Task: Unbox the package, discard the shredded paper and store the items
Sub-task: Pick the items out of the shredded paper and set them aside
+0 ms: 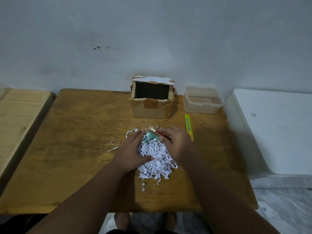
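White shredded paper (154,159) lies heaped mid-table (76,149), teal and red items (154,135) at its far edge. The left hand (133,151) cups the heap's side; the right hand (177,142) presses over the items, fingers curled. The cardboard box (152,100) stands open behind.

A honey-brown wooden tabletop (76,149) with streaky grain. Near its far edge, a tan cardboard box (152,105) with a black interior, darker brown tape patches and a torn white label. Mid-tabletop, white shredded paper (154,159) speckled with dark print, topped by a teal packet (149,137). A yellow utility knife (189,126) toward the right edge, and a clear plastic container (202,101) at the far right corner.
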